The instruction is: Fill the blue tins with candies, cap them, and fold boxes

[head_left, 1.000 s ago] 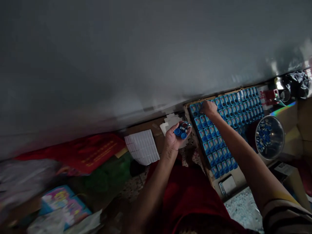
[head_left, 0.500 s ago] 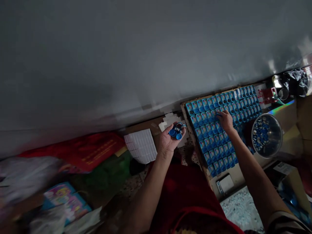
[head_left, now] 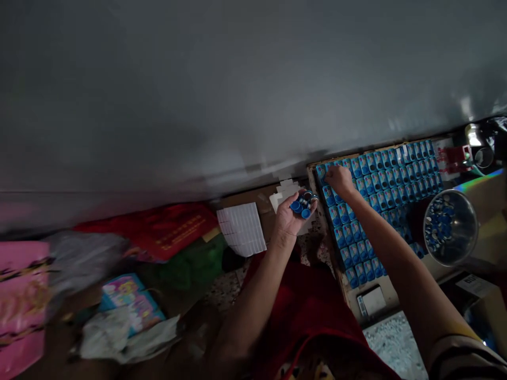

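Observation:
My left hand [head_left: 293,212], palm up and cupped, holds several small round blue caps [head_left: 305,213], some with shiny silvery parts. My right hand [head_left: 339,179] is over the far left corner of a board covered in rows of blue cards [head_left: 369,183]. Its fingers are curled down, and whatever they hold is hidden. Many cards carry a round blue or dark piece in their lower half. To the right of the rows stands a steel bowl [head_left: 470,232] with many loose blue and silvery caps [head_left: 440,224] in it.
A grey wall [head_left: 237,95] runs behind the board. Left of the board lie a white strip-lined sheet [head_left: 242,229], a red printed bag [head_left: 178,232] and a colourful picture bag [head_left: 130,301]. A white box [head_left: 372,301] lies at the board's near edge, with cardboard boxes [head_left: 485,301] at right.
My right hand has moved left across the cards to the far left corner, and its fingers look more curled. My left hand still holds the caps. The view has swung left.

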`<move>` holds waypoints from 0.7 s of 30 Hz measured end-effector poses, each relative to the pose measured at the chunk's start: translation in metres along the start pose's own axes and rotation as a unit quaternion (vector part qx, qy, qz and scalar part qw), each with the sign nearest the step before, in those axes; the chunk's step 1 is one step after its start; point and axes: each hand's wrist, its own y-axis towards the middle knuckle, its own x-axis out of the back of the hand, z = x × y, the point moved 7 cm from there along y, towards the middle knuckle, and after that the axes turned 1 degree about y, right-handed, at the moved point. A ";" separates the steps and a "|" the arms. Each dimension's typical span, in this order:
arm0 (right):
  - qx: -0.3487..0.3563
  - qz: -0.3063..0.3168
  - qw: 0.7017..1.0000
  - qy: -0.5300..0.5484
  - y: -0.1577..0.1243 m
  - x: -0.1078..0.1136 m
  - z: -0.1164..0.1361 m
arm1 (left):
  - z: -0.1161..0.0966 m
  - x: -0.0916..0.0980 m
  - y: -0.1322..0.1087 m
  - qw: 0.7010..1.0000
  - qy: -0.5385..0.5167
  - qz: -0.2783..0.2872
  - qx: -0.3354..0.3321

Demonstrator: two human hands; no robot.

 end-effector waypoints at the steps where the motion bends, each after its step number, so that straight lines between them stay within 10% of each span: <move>1: -0.012 0.019 0.999 -0.028 0.006 0.000 0.005 | -0.001 0.000 0.002 1.000 0.001 0.002 0.006; 7: -0.108 0.092 0.985 -0.095 0.020 0.010 0.008 | -0.002 -0.007 0.014 0.999 0.002 0.038 0.030; 13: -0.133 -0.004 0.986 0.104 -0.033 0.021 -0.010 | 0.007 -0.020 0.024 0.997 0.026 0.035 0.069; 21: -0.211 -0.069 0.793 0.567 -0.123 -0.029 -0.068 | 0.072 -0.051 0.044 0.986 0.114 0.037 0.118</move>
